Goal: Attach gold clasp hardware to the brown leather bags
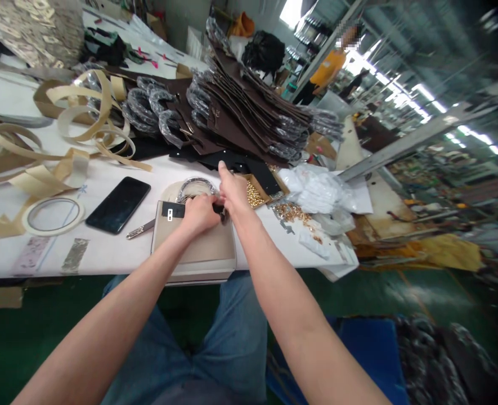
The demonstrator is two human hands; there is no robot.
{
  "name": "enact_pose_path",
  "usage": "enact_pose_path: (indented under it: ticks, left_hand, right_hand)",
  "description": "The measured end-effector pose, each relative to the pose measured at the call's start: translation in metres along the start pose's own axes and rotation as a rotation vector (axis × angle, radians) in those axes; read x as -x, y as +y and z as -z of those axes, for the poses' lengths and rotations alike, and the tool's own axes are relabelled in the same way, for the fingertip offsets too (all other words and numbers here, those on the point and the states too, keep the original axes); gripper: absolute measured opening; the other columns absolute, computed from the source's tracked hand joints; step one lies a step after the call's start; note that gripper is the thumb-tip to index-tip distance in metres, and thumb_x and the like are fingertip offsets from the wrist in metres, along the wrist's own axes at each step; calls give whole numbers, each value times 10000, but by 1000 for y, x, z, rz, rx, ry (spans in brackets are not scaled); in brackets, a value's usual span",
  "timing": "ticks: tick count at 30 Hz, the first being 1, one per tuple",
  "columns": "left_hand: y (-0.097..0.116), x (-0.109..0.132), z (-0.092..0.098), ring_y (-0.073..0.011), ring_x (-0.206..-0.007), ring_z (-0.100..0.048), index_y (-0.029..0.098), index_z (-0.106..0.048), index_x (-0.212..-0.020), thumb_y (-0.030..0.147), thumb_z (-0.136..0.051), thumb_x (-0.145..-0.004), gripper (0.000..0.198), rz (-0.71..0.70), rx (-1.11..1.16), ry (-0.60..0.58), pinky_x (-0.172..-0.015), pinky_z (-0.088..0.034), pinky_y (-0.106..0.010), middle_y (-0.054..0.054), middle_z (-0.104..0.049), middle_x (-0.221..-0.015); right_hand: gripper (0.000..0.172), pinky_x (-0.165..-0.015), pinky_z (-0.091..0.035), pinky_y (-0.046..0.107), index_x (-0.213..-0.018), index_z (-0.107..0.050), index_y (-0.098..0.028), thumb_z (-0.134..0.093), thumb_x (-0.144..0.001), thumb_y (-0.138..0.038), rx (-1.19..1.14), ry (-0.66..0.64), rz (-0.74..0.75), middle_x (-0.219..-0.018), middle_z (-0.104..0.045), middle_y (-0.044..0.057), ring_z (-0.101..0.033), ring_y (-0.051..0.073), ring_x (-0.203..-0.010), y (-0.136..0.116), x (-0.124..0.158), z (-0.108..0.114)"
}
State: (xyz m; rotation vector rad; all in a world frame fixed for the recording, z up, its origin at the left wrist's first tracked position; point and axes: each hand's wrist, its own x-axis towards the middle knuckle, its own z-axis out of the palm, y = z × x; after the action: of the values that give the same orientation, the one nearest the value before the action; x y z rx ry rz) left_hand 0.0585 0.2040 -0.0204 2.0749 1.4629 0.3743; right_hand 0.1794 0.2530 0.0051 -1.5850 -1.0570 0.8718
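A beige handbag (206,247) lies on the white-covered table in front of me, its handle (198,183) wrapped in clear plastic. Across its upper part runs a black strip (173,210) with a small silver metal fitting at the left end. My left hand (200,214) is closed over the strip's middle, fingers curled and partly hidden. At the bag's right edge, my right hand (234,194) has its fingers curled in by the strip's right end, thumb pointing up. What its fingertips hold is hidden. A narrow strap with a metal end (141,229) sticks out left of the bag.
Left of the bag lie a black phone (119,205), a tape roll (53,216) and loose beige strips (48,180). Behind stand stacked brown bag pieces (240,101). To the right are a box of gold hardware (255,193) and white plastic bags (318,188). A person (328,70) stands farther off.
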Motion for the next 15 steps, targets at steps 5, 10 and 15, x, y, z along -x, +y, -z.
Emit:
enact_pose_path:
  ticks: [5,10,15]
  left_hand:
    - [1,-1,0,-391,-1201,-769,287,-890,-1138,298,-772,-843,318,28,70,-4,-1115,-499,-507,-92,-863,-1160]
    - [1,0,2,-380,-1196,-781,290,-893,-1159,269,-774,-825,354,42,103,-7,-1107,-501,-485,-76,-878,-1141]
    - [-2,0,4,-376,-1224,-773,294,-887,-1184,281,-787,-823,375,24,124,-43,-1138,-496,-482,-66,-877,-1184]
  right_hand:
    - [760,-386,-264,291,-667,-319,-292,-643,-1033,-874,-268,80,242,-516,-290,-90,-288,105,-407,-15,60,34]
    - [721,-441,-324,319,-638,-380,-278,-656,-1102,-756,-259,101,498,-527,-342,-63,-391,125,-434,2,97,38]
    - [705,-464,-389,329,-645,-443,-278,-617,-1108,-779,-158,106,506,-544,-384,-48,-445,141,-461,7,97,30]
